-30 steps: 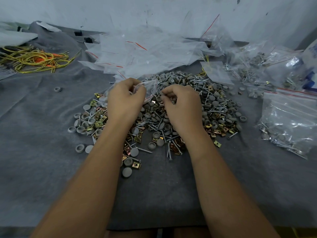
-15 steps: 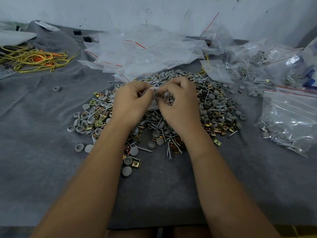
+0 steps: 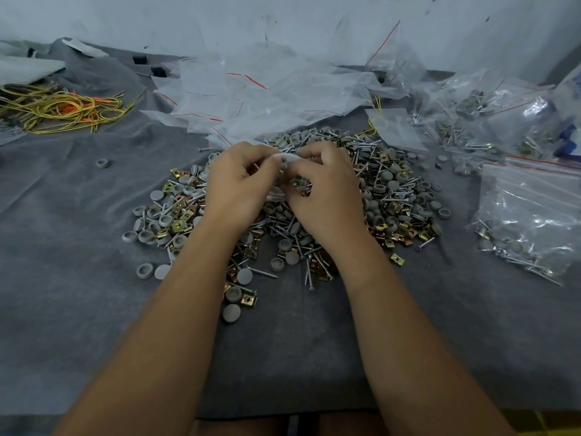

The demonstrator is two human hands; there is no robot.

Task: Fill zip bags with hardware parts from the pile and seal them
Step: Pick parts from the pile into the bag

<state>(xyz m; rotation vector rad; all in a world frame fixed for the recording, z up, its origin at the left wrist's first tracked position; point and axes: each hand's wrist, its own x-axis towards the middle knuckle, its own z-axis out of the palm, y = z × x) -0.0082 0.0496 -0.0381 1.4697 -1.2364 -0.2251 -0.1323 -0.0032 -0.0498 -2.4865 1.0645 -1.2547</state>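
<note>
Table cover (image 3: pixel 78 278): grey cloth, matt, felt-like, creased at the far left. Pile of parts (image 3: pixel 393 196): bright silvery metal screws (image 3: pixel 262 272); matt grey plastic caps (image 3: pixel 232 312), smooth-faced; square metal clips (image 3: pixel 397 259) with a yellowish to coppery sheen. Small bag (image 3: pixel 284 171), pinched by the left hand (image 3: pixel 239 184) and right hand (image 3: pixel 327 190): thin clear plastic film. Heap of empty bags (image 3: pixel 251 99): clear glossy plastic, red strip at the mouth. Filled bag (image 3: pixel 531 215): wrinkled, shiny plastic. Ties (image 3: pixel 63 108): yellow and orange, glossy. Wall (image 3: pixel 188 23): pale, matt, scuffed.
</note>
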